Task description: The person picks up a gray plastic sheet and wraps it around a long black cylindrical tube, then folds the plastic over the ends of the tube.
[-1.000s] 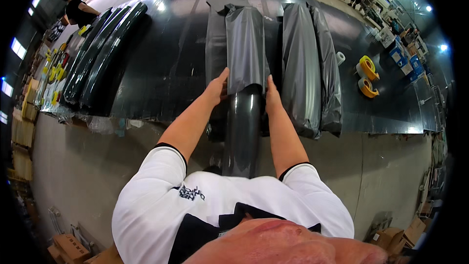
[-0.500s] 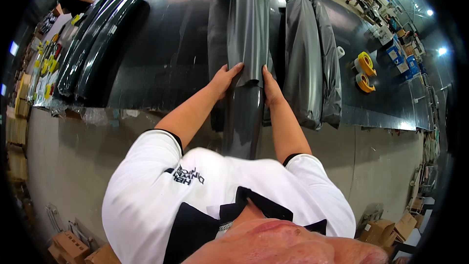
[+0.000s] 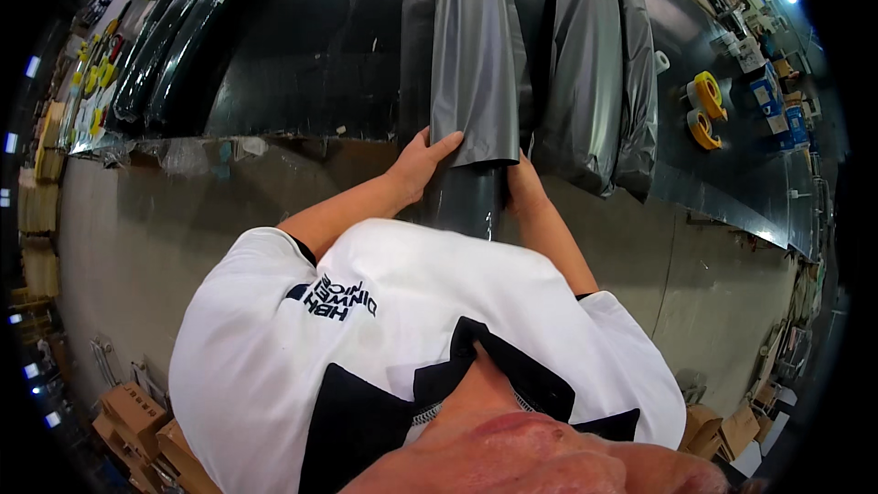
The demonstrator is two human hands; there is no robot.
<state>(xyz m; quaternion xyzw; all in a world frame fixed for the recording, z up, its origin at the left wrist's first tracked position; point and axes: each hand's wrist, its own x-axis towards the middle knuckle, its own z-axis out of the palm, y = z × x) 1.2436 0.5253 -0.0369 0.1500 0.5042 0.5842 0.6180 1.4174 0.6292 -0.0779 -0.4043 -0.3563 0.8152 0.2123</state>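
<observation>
A grey plastic sleeve [image 3: 476, 64] lies over a long, dark, shiny wrapped roll [image 3: 465, 194], whose near end sticks out of the sleeve toward my chest. My left hand [image 3: 428, 163] grips the left side of the sleeve's open edge, thumb on top and fingers hidden below. On the other side, my right hand [image 3: 524, 185] is closed at the right edge of the sleeve, with its fingers mostly hidden. The roll reaches past the table's near edge. Just right of it lie a grey-bagged roll [image 3: 585, 82] and a second, wrinkled grey bag [image 3: 637, 91].
Several black wrapped rolls [image 3: 197, 46] lie at the left of the dark table [image 3: 320, 64]. To the right are yellow tape dispensers [image 3: 704, 123], a white roll [image 3: 662, 61] and blue boxes [image 3: 794, 123]. Cardboard boxes [image 3: 133, 421] stand on the floor behind me.
The sleeve's open edge has come nearer my body, covering more of the roll, with both hands still on it. My view has shifted, so the table sits higher in the picture.
</observation>
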